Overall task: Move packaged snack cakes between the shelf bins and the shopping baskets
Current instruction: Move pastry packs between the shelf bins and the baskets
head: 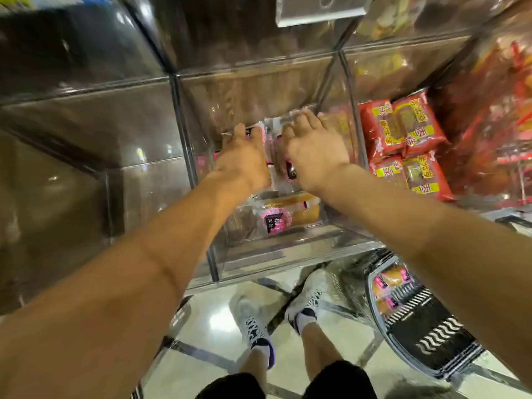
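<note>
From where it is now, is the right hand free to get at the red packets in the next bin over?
Probably not directly. The right hand is down inside the middle bin on the pink-labelled cakes, and a clear divider wall stands between it and the red packets. It would likely have to lift out and over first.

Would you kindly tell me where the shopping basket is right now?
In the head view, the basket sits on the floor at lower right, below the clear bin, beside the person's right shoe.
</note>
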